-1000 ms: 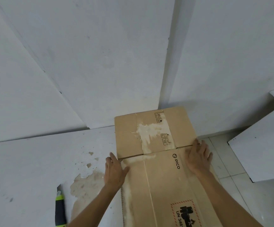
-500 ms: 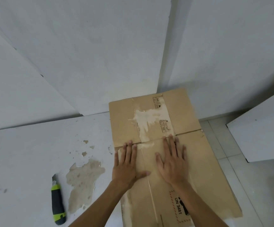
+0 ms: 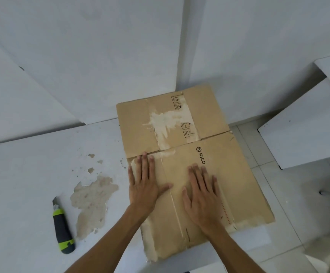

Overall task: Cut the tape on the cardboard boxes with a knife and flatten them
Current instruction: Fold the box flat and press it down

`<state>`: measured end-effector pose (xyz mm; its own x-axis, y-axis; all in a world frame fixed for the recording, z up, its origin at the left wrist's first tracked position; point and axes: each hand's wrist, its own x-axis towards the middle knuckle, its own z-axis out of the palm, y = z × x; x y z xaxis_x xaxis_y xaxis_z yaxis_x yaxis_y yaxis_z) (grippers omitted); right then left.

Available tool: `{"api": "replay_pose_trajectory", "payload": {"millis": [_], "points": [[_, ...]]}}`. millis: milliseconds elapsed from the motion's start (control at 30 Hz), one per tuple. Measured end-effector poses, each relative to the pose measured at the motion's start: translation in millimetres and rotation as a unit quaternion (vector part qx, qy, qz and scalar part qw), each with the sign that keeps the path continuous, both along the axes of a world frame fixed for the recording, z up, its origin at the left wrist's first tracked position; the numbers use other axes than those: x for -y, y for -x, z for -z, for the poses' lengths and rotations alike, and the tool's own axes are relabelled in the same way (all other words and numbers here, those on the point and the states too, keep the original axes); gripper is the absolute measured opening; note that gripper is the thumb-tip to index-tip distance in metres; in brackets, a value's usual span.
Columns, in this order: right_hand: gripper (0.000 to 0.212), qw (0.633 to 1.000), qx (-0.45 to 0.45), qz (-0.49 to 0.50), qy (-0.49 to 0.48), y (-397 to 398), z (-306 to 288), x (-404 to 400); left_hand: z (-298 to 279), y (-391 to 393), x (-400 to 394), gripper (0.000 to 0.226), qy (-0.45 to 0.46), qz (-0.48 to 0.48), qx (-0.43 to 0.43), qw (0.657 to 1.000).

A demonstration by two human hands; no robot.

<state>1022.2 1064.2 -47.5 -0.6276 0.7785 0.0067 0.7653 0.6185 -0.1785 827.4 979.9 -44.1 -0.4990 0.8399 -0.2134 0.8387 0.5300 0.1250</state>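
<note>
Two hands flat on the box [image 3: 209, 174], that's my view: left hand [image 3: 143, 186] near its left edge, right hand [image 3: 202, 196] mid-panel, fingers straight and pressing, gripping nothing. Knife [image 3: 62, 231] lies on the white table [image 3: 22, 174] well left of the flattened box, whose far flap reaches the wall [image 3: 120, 46].

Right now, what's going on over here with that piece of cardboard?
A person is flattening a cardboard box on a white table. The left hand and the right hand both lie palm down on it, fingers straight, pressing it flat. The box already lies collapsed, with its right part reaching past the table's edge over the tiled floor. A green and grey utility knife rests untouched on the table, off to the left of the hands.
</note>
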Motion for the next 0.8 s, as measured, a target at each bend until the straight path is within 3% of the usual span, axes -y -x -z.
{"api": "replay_pose_trajectory", "payload": {"millis": [133,333,467,800], "points": [[0.064,0.999,-0.033,0.011,-0.006,1.4,3.8,-1.0,2.8,-59.2,20.6,0.071,-0.070,0.030,0.017,0.997],[0.058,0.999,-0.035,-0.038,-0.015,-31.4,11.5,-6.3,-3.5,-78.3,30.3,0.080,-0.080,0.031,0.037,0.996],[0.059,1.000,-0.029,0.002,-0.003,-41.8,8.9,-8.0,-3.1,-79.3,30.1,0.080,-0.088,0.026,0.048,0.995],[0.066,0.998,0.016,-0.049,0.048,14.8,-9.4,-62.0,-10.9,-69.6,21.1,0.069,-0.074,0.047,0.037,0.995]]}}
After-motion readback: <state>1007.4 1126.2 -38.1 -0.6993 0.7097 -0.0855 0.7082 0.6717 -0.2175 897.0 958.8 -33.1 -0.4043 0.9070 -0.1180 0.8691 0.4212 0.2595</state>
